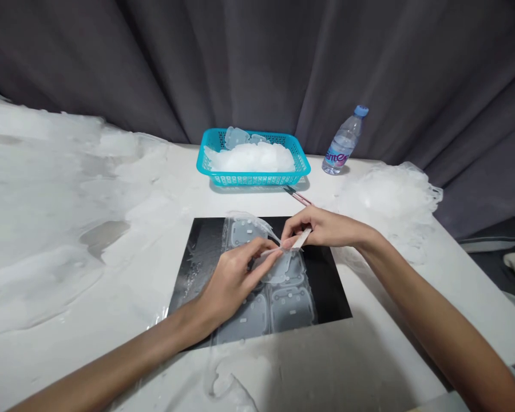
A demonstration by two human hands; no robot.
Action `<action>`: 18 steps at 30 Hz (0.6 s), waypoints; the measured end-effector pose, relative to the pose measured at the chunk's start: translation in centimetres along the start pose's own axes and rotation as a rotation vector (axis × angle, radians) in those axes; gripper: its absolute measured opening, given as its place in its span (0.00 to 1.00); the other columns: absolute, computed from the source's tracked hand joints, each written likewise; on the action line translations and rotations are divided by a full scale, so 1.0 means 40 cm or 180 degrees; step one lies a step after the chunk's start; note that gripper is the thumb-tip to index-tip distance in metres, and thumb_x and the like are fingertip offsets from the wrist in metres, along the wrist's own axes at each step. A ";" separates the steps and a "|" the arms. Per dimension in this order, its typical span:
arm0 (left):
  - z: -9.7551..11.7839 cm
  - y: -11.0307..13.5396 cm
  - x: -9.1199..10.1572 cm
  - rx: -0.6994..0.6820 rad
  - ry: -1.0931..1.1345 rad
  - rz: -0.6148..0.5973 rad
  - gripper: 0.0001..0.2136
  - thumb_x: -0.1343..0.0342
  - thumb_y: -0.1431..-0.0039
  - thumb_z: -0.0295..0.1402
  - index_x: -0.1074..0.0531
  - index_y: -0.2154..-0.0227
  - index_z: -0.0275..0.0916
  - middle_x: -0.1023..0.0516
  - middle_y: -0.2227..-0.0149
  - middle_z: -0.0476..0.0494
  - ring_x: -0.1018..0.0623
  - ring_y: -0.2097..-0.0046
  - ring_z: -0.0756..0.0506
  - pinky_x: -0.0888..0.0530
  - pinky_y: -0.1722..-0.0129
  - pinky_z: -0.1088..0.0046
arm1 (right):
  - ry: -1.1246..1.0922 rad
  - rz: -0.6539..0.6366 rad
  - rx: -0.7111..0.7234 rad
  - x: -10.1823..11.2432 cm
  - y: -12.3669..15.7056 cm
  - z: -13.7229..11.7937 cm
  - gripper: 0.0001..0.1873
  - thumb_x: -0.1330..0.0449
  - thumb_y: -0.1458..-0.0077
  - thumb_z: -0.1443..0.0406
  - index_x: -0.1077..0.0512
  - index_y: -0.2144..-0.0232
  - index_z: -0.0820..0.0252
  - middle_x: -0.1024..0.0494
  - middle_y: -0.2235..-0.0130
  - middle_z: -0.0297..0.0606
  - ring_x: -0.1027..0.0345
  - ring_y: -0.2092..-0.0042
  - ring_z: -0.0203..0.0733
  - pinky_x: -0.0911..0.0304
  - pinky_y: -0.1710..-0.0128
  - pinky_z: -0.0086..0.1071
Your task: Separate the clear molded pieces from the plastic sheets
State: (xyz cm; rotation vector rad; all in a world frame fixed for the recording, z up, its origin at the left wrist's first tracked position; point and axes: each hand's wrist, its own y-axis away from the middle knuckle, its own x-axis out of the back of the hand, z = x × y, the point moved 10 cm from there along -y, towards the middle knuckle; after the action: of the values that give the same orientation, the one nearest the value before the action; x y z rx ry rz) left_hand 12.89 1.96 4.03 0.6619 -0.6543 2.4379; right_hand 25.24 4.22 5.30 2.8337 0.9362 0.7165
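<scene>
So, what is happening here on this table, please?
A person works with both bare hands at a white table. The left hand pinches a clear plastic sheet of cut-out shapes, which lies on a black mat. The right hand holds a small pale strip at the same spot, and the fingertips nearly meet. Behind stand a teal basket of clear pieces and a water bottle.

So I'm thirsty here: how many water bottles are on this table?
1. The water bottle stands upright at the far edge, to the right of the teal basket. Another could be hidden under the heaps of clear plastic.
</scene>
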 end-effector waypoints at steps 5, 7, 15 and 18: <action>0.007 0.008 -0.003 -0.0221 -0.0109 -0.0023 0.03 0.42 0.29 0.33 0.25 0.57 0.42 0.17 0.62 0.54 0.18 0.63 0.52 0.26 0.64 0.81 | -0.0013 -0.0001 0.0093 -0.001 -0.005 0.005 0.08 0.33 0.47 0.64 0.19 0.69 0.65 0.19 0.70 0.35 0.32 0.68 0.35 0.41 0.66 0.28; 0.014 0.010 -0.006 -0.0306 -0.0171 -0.0042 0.02 0.41 0.29 0.31 0.26 0.56 0.42 0.17 0.61 0.53 0.18 0.63 0.52 0.26 0.63 0.81 | 0.0046 0.0014 0.0161 -0.006 -0.009 0.005 0.07 0.33 0.48 0.64 0.19 0.69 0.65 0.19 0.71 0.34 0.33 0.69 0.35 0.42 0.67 0.28; 0.075 0.026 -0.002 -0.1040 -0.0415 0.0128 0.04 0.41 0.30 0.27 0.27 0.56 0.39 0.17 0.63 0.49 0.18 0.64 0.51 0.24 0.59 0.79 | 0.1547 0.1614 -0.0622 0.095 -0.016 0.098 0.03 0.34 0.49 0.70 0.24 0.73 0.59 0.20 0.68 0.33 0.31 0.63 0.40 0.46 0.63 0.31; 0.026 0.009 0.019 -0.0424 -0.0040 0.0208 0.03 0.39 0.31 0.29 0.26 0.57 0.42 0.17 0.61 0.53 0.17 0.62 0.52 0.25 0.61 0.82 | 0.1557 0.1692 -0.0508 0.129 0.002 0.105 0.01 0.37 0.44 0.67 0.24 0.67 0.57 0.19 0.62 0.35 0.30 0.61 0.41 0.44 0.62 0.32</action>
State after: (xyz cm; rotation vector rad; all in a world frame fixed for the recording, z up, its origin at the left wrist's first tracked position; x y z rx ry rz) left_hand 12.44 1.39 5.13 0.6115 -0.8476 2.4258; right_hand 30.83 7.45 3.69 2.8172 0.1120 1.5074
